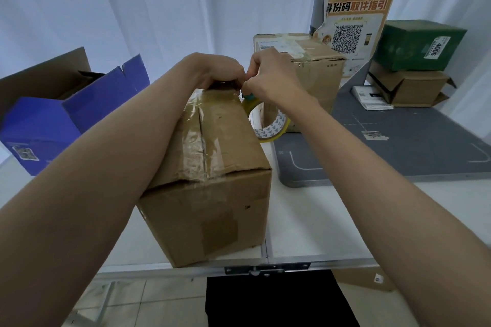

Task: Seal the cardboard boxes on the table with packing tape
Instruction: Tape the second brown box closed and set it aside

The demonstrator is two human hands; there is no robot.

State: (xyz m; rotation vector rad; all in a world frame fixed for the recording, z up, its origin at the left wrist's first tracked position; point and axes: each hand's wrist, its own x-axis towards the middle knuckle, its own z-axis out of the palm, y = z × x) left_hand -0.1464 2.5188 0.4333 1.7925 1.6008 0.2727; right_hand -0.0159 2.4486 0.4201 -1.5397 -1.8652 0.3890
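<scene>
A brown cardboard box (212, 194) stands on the white table (318, 220) in front of me, with clear tape along its top seam. My left hand (220, 71) is curled over the box's far top edge and presses down on the tape there. My right hand (271, 77) is curled right beside it and pinches something small and teal at the tape's end; what that is I cannot tell. A roll of clear packing tape (273, 125) hangs just below my right hand, behind the box's far right corner.
An open blue box (53, 125) stands at the left. A taped brown box (313, 66) sits behind the roll. A grey mat (398, 146) covers the right, with a green box (419, 45) stacked on a brown one (409, 87) and a poster stand (356, 18).
</scene>
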